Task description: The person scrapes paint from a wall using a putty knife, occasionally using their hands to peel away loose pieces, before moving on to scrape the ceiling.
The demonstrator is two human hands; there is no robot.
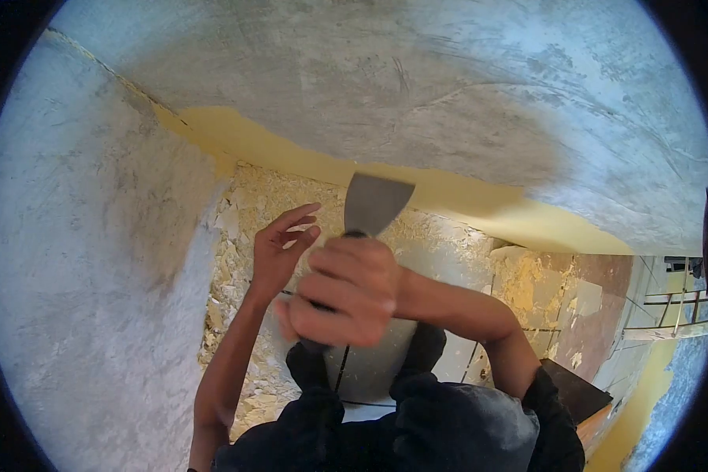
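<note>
My right hand is wrapped round the dark handle of a putty knife, and the hand is slightly blurred. The knife's wide grey blade points away from me and overlaps the yellow strip low on the wall in this view. Just left of it, my left hand is raised with nothing in it, its fingers curved and apart from the thumb. Below both hands, pale yellow paint flakes litter the floor along the foot of the walls.
A scraped grey wall rises in front, meeting another grey wall in a corner at left. My dark-clad legs stand on floor tiles. At right are a dark flat panel and a rack-like frame.
</note>
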